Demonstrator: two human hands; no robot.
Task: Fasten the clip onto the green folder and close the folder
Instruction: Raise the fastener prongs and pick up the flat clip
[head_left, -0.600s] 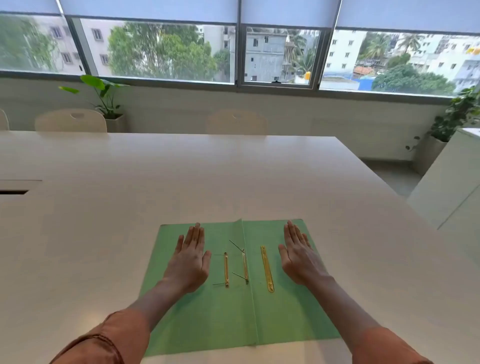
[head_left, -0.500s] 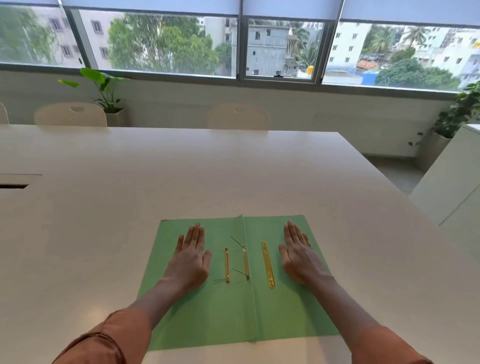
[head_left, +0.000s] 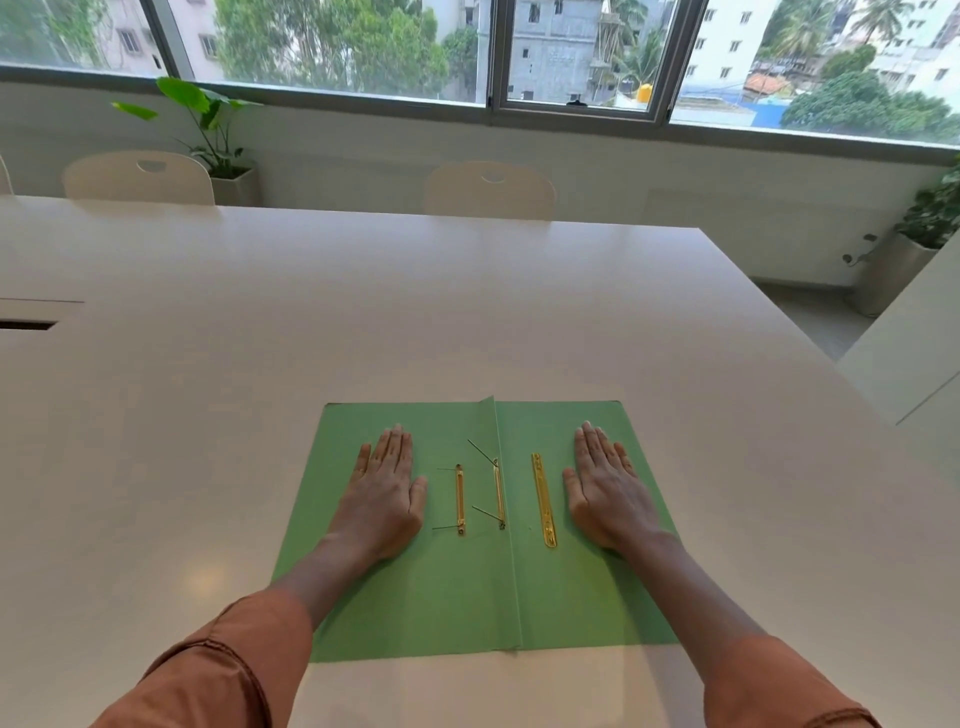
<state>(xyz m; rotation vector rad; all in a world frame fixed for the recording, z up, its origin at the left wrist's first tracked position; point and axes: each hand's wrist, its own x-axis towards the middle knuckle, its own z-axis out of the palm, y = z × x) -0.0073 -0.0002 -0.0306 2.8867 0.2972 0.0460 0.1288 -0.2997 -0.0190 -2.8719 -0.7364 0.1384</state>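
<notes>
A green folder (head_left: 447, 597) lies open and flat on the white table near its front edge. My left hand (head_left: 382, 493) rests palm down on the folder's left leaf, fingers together and holding nothing. My right hand (head_left: 608, 488) lies flat on the right leaf in the same way. Between the hands are brass fastener parts: a short bar with thin prongs (head_left: 460, 500) on the left leaf, a second pronged piece (head_left: 498, 493) along the centre fold with its prongs sticking up, and a longer loose clip bar (head_left: 543, 500) on the right leaf.
The white table (head_left: 467, 312) stretches far ahead, with a slot (head_left: 26, 326) at its left. Two pale chairs (head_left: 488, 189) stand at the far side under the windows. Potted plants (head_left: 208, 130) sit at the back left and right. A white counter (head_left: 914, 353) stands to the right.
Both hands stay flat on the folder. The view has tilted down a little, so the folder and table sit higher in the frame.
</notes>
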